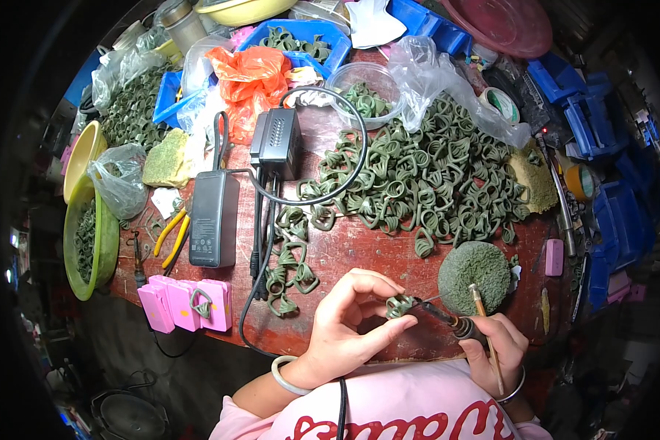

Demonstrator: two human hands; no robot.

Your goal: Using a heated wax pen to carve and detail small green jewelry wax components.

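- Left hand (pixel 345 323), lower centre, pinches 1 green ring (pixel 398 306).
- Right hand (pixel 502 346), lower right, holds 1 pen-shaped tool (pixel 465 328), 1 stick (pixel 478 301).
- From here, ring looks light, probably brittle; best held by its band.

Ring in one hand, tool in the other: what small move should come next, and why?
Probably steady the green ring and ease the pen-like tool lightly against it: the left hand pinches the ring, and the right hand points the tool at it, though contact is hard to confirm.
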